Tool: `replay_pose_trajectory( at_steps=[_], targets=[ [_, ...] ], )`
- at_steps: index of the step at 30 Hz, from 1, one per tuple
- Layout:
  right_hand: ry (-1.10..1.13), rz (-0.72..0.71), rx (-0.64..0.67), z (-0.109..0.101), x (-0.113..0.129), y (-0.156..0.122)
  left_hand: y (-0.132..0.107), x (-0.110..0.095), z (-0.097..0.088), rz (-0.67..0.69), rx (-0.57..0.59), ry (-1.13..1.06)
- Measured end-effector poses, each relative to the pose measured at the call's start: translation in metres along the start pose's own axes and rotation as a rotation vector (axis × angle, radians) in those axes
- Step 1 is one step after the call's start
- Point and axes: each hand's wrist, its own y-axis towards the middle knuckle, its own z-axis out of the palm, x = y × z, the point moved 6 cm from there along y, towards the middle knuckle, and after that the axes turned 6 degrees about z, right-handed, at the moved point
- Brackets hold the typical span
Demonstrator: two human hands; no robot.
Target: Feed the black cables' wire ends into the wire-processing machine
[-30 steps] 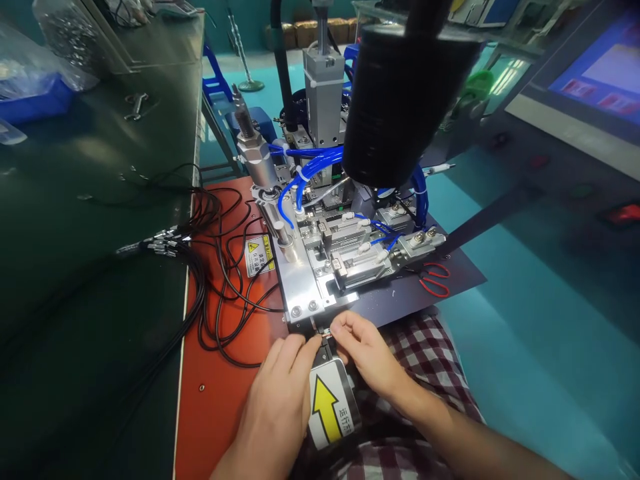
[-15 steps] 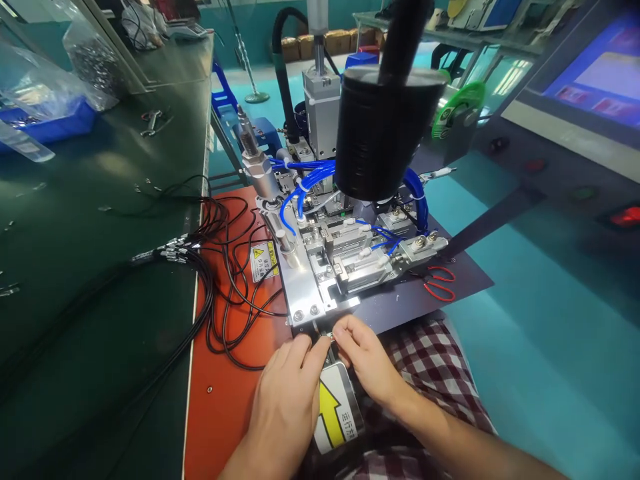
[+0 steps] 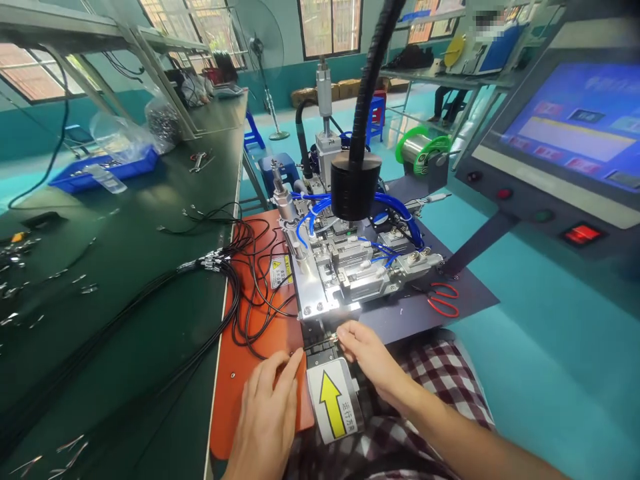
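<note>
My right hand (image 3: 367,350) pinches a small metal connector (image 3: 334,337) between thumb and fingertips, just above the dark feed track (image 3: 323,355) at the front of the machine. My left hand (image 3: 270,400) is over the orange-red base plate (image 3: 260,340), thumb and forefinger drawn together at a thin black cable (image 3: 315,345) that runs toward the connector. Its fingers partly hide their grip. Close below both hands lies a white cover with a yellow arrow (image 3: 330,403). The silver machine (image 3: 350,267) with blue air tubes stands right behind the track.
Looped black cables (image 3: 245,300) with metal ends spill from the green bench (image 3: 165,333) at left. Red-handled scissors (image 3: 445,300) lie on the machine's dark base. A black nozzle hood (image 3: 356,187) hangs overhead. At right stands a control screen (image 3: 580,127).
My left hand has drawn back left and down, away from the connector. My right hand still pinches it at the track. The head view has tilted up, showing more room.
</note>
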Motion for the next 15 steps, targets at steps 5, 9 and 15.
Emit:
replay_pose_trajectory(
  at_steps=[5,9,15],
  targets=[
    [0.016,0.028,-0.078,-0.028,-0.027,-0.002,-0.008,0.003,0.012,-0.021,0.041,0.086],
    [0.026,0.066,-0.131,-0.054,-0.045,-0.013,-0.005,0.004,0.013,-0.046,0.067,0.090],
    [0.030,0.112,-0.155,-0.068,-0.053,-0.029,-0.017,0.011,0.028,-0.099,0.062,0.064]
  ],
)
